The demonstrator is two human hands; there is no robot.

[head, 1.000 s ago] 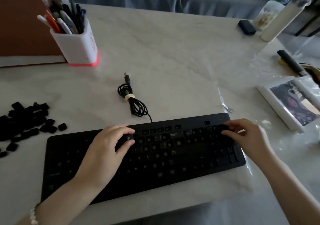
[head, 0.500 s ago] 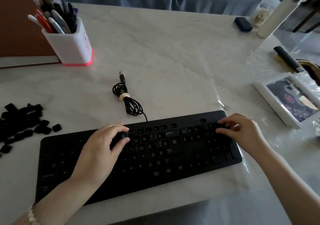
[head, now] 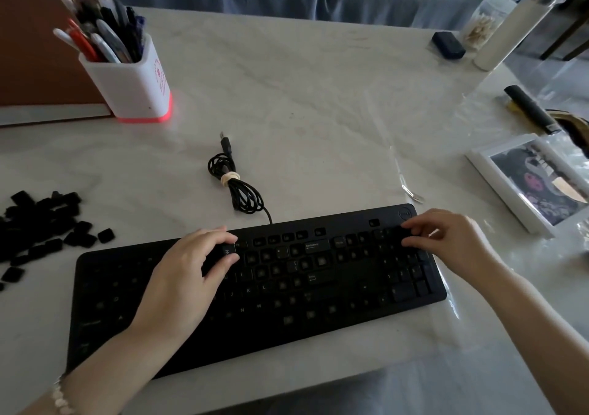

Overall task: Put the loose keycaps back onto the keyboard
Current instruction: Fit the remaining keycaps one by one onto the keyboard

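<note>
Keycap (head: 228, 250) between left fingers (head: 219, 236)

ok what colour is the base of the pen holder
The pen holder base is glowing red, under a white body; the head view shows it.

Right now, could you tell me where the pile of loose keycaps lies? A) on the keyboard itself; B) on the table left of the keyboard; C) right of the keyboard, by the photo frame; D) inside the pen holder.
B: the loose keycaps lie heaped on the table left of the keyboard; the left hand pinches one keycap.
</note>
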